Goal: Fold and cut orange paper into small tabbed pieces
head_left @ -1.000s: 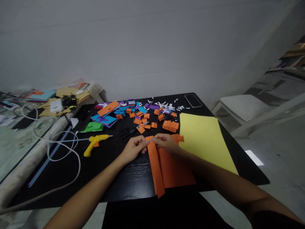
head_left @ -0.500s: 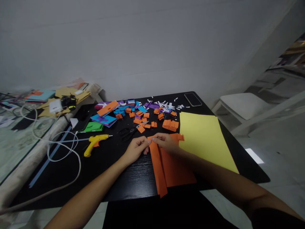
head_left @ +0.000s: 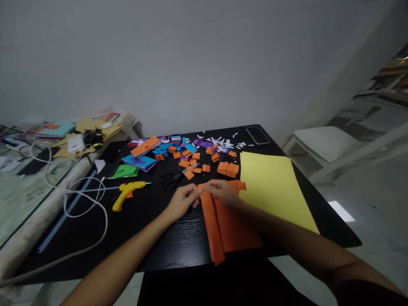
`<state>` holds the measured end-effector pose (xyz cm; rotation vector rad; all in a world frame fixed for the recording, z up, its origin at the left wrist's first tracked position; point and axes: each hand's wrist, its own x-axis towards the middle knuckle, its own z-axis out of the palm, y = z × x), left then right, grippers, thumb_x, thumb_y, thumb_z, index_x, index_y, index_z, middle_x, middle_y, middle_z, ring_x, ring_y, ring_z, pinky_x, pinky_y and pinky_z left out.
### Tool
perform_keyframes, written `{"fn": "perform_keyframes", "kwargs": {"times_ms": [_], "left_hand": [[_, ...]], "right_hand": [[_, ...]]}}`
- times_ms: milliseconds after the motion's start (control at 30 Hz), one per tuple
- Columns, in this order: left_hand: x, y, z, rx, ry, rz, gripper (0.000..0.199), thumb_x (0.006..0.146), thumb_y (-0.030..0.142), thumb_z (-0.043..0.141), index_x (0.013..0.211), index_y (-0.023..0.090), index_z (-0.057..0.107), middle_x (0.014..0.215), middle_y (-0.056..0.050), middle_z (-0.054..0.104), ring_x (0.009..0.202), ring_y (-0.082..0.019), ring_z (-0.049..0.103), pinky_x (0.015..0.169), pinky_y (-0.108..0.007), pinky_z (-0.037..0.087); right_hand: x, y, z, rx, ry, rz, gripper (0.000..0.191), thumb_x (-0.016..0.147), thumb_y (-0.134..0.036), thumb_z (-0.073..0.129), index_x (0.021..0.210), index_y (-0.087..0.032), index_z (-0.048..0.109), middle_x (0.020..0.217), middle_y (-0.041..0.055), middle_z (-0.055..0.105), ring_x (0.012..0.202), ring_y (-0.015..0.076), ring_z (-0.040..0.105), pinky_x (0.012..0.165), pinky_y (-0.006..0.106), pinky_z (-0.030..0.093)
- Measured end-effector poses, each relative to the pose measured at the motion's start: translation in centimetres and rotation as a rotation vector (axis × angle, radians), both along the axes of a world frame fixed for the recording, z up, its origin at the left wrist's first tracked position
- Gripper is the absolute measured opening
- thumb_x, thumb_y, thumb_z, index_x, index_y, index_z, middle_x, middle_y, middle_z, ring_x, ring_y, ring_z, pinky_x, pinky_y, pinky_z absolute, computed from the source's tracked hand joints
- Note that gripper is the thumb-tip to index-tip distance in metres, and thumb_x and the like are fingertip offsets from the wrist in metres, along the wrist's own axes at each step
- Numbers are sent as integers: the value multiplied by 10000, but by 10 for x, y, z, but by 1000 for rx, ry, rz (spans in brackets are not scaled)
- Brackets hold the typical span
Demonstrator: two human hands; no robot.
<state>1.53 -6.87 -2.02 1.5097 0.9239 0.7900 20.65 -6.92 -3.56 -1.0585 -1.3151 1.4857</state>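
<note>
An orange paper strip runs from between my hands down past the table's front edge. Its top end is pinched by my left hand, fingers closed. My right hand closes on the same end from the other side, its wrist above a larger orange sheet. The strip overlaps that sheet's left side. A small folded orange piece lies at the sheet's top right corner. Beyond my hands are a stack of folded orange pieces and black-handled scissors.
A yellow sheet lies on the right, a phone behind it. On the left are a yellow glue gun, a white cable and green folded paper. Small orange, blue, purple and white scraps cover the back. A white stool stands right.
The view has shifted very slightly. Both hands keep nearly the same place and hold on the orange strip.
</note>
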Motion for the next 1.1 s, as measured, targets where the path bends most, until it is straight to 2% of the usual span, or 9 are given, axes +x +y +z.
{"fn": "perform_keyframes", "kwargs": {"times_ms": [100,167,233,300,500,700,1100], "left_hand": [[-2,2,-1,9,-24,22,446,877,564,723,746,149,626,594,20,606,505,-90,540,526,-209,439],[-5,5,0,22,-55,52,407,858,546,751,889,150,662,653,22,626,540,-99,576,545,-215,474],[-8,8,1,38,-82,76,440,832,534,780,1039,160,679,714,15,650,610,-118,626,592,-233,522],[-11,10,2,49,-93,82,468,803,516,810,1089,161,703,763,-7,683,674,-140,665,641,-257,557],[-12,11,2,52,-78,85,357,785,445,838,982,153,781,761,-41,734,682,-163,689,651,-281,588],[-12,11,2,39,-82,93,352,766,427,856,966,142,800,726,-41,742,643,-151,683,615,-259,583],[-15,13,6,43,-52,80,336,752,407,871,964,152,815,730,-47,752,654,-159,685,617,-264,587]], "right_hand": [[0,1,-1,-7,-7,1,367,802,-550,726,769,-185,698,649,-13,600,629,140,522,582,277,402],[0,1,-2,-19,-1,8,375,817,-563,709,783,-190,700,677,-3,628,630,142,537,581,281,413],[0,1,-2,-32,5,18,381,829,-575,697,788,-196,698,687,4,644,633,149,556,583,289,427],[0,1,-1,-37,7,28,384,823,-581,706,781,-200,698,675,4,645,639,158,569,587,299,439],[-1,-2,6,-25,13,68,369,827,-576,717,790,-208,721,732,21,698,742,196,635,653,319,484],[-2,-3,2,7,38,58,363,845,-564,715,832,-202,744,850,41,763,822,206,684,793,347,518],[1,-2,-3,18,23,62,344,855,-551,728,852,-207,754,865,40,775,827,206,689,824,364,526]]}}
